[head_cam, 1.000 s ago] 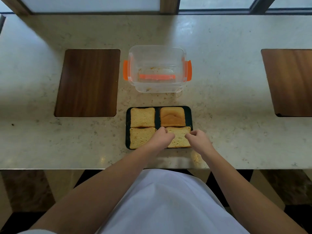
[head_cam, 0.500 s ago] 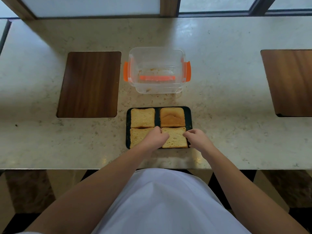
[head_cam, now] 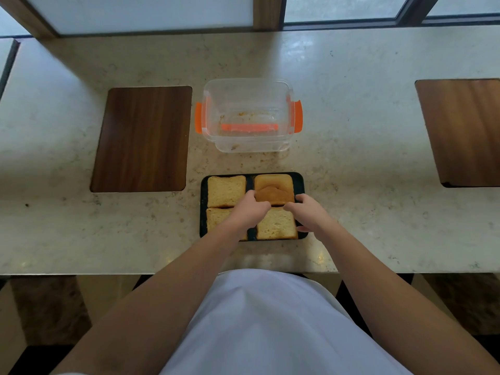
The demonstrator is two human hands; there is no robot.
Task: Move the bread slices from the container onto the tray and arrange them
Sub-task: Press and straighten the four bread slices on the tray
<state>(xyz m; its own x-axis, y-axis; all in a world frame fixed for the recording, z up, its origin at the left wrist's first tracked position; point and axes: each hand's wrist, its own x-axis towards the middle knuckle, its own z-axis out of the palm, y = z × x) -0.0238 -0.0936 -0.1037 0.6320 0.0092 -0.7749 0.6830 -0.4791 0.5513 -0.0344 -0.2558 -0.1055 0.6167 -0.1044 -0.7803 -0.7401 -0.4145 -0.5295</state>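
A dark tray near the counter's front edge holds several bread slices in a two-by-two grid. The far-left slice and near-right slice are pale. The near-left slice is partly hidden by my left arm. The far-right slice is darker and crusty. My left hand is curled, pinching that darker slice's near-left corner. My right hand has its fingertips on the darker slice's near-right edge, thumb spread back beside the near-right slice. The clear container with orange clips holds only crumbs.
A dark wooden board lies to the left of the container and another at the far right. Windows run along the back of the counter. The counter's front edge lies just below the tray.
Both hands left the far edge of the near-right slice and moved forward to the near edge of the darker far-right slice. The near-right slice now lies squarer in the tray.
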